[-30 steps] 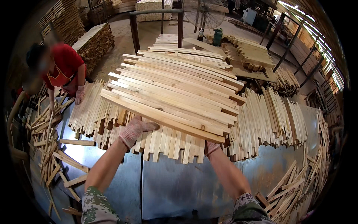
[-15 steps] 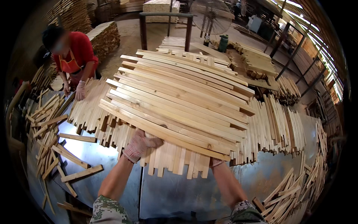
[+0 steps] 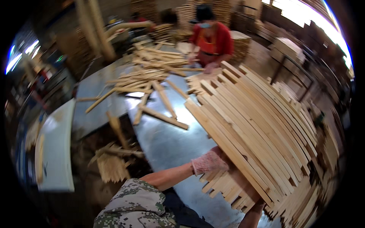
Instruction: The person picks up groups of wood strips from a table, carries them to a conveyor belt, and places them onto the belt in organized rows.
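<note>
A broad layer of pale wooden strips (image 3: pixel 251 125), side by side with uneven ends, slants across the right half of the view. At its near edge is my left hand (image 3: pixel 211 162) in a pinkish knitted glove, its fingers gripping round the outermost strip and partly hidden beneath it. My right hand (image 3: pixel 260 204) is at the near right corner of the same layer, mostly covered by the strips, so its fingers do not show. Beneath the layer, more wooden strips (image 3: pixel 222 187) stick out toward me, between my two hands.
A metal tabletop (image 3: pixel 159 142) carries a heap of loose strips (image 3: pixel 152 81). Across it stands a co-worker (image 3: pixel 213 40) in red, with gloved hands near the wood. A pale panel (image 3: pixel 57 152) lies at left beyond a dark gap with scrap wood (image 3: pixel 112 167). Stacked timber (image 3: pixel 287 49) stands behind.
My view has swung to the left, so the layer of strips now appears farther right and more steeply slanted. Both hands remain at its near edge. The co-worker's head is turned differently.
</note>
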A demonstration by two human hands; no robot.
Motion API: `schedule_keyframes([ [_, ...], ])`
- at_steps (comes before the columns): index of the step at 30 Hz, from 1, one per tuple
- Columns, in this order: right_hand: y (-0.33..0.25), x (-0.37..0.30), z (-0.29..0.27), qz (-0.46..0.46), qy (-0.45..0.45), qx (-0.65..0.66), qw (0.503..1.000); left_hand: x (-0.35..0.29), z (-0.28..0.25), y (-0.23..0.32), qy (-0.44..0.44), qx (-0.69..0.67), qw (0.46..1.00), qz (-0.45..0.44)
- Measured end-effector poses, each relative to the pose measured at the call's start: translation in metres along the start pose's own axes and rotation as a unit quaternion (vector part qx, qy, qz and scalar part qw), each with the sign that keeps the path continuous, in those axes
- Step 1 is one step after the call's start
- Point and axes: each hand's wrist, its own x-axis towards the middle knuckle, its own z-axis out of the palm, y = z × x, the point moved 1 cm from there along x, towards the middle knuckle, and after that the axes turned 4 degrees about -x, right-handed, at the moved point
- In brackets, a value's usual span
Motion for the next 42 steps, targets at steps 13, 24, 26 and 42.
schedule_keyframes([
  [13,-0.072,-0.144,-0.039,0.137,-0.219,-0.161,0.953,-0.217,0.273,0.224,0.333,0.178,0.924,0.051],
  [24,0.078,-0.285,0.127,0.223,-0.441,-0.287,0.821,-0.529,0.264,0.214,0.525,0.354,0.774,0.031],
  [26,0.113,-0.325,0.153,0.234,-0.47,-0.301,0.796,-0.581,0.262,0.211,0.573,0.211,0.79,0.052],
  [42,0.361,-0.611,0.348,0.232,-0.6,-0.373,0.668,-0.946,0.134,0.234,0.528,-0.573,0.538,0.321],
])
